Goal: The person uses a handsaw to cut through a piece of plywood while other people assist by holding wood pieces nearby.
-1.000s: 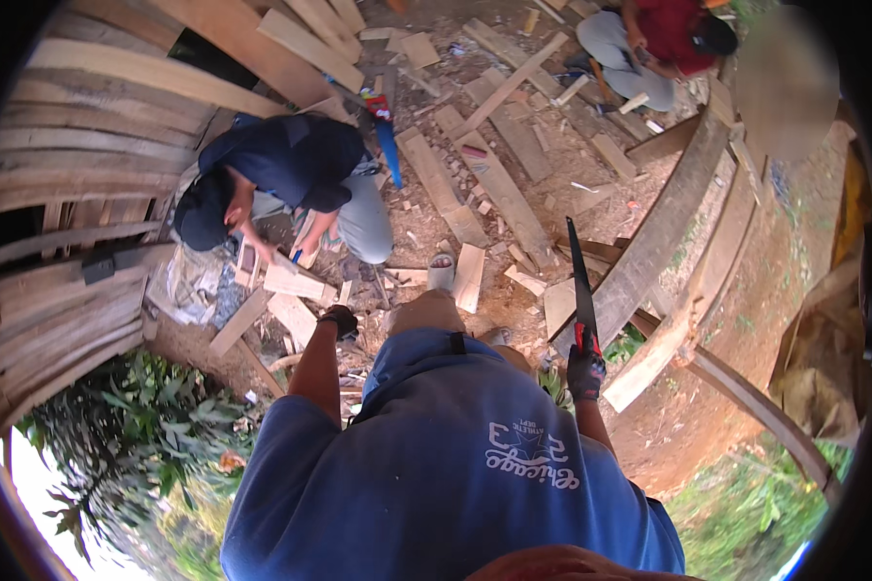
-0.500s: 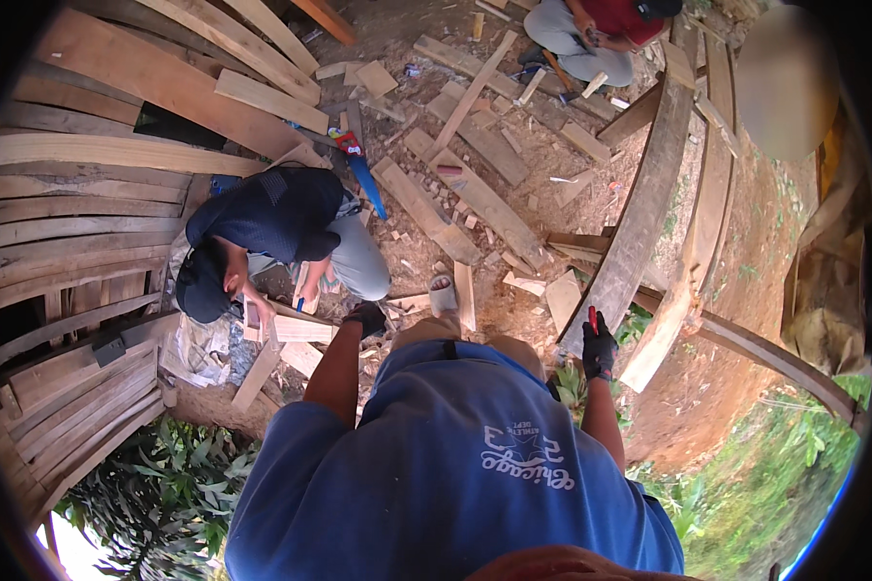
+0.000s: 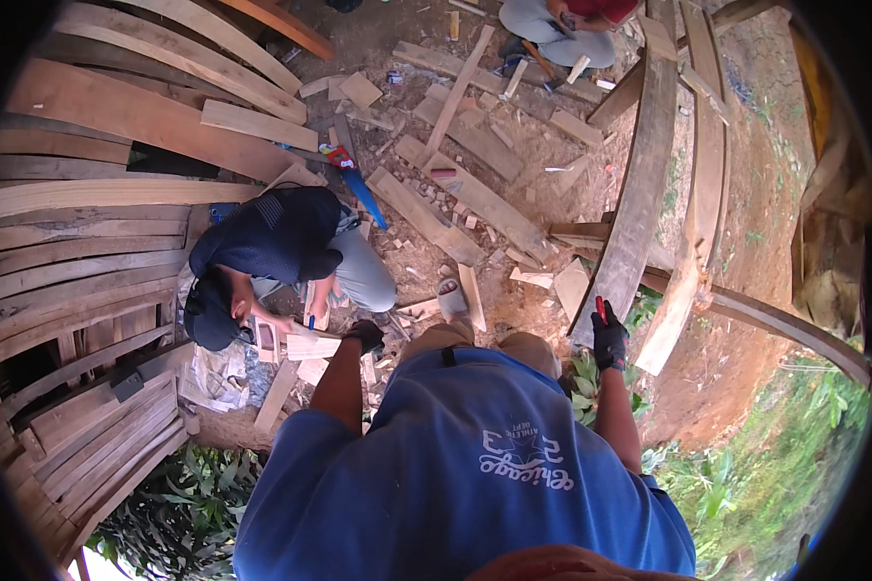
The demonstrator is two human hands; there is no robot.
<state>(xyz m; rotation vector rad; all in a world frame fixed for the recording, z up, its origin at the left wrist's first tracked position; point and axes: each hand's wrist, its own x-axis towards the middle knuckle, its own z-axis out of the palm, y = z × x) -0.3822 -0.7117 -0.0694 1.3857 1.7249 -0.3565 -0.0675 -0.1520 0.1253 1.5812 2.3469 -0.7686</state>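
Observation:
I look down over my blue shirt (image 3: 475, 474) and tan trousers. My left hand (image 3: 363, 336), in a black glove, is curled into a fist just above a small pale wood block (image 3: 312, 346), beside a crouching person in a dark blue shirt and cap (image 3: 262, 252). My right hand (image 3: 608, 336), also gloved, is closed on a red-handled tool (image 3: 601, 309). Only the red end shows; its blade is hidden. That hand hangs by the lower end of a long curved plank (image 3: 639, 194).
Curved planks (image 3: 116, 116) are stacked on the left. Offcuts litter the dirt ground (image 3: 475, 203). A blue handsaw with a red grip (image 3: 358, 189) lies behind the crouching person. Another person in a red top (image 3: 562, 19) sits at the far edge. Green plants (image 3: 184, 504) grow below.
My right hand has dropped lower; the long dark blade that stood up from it a second ago no longer shows. The view has tilted, and the crouching person appears lower in it.

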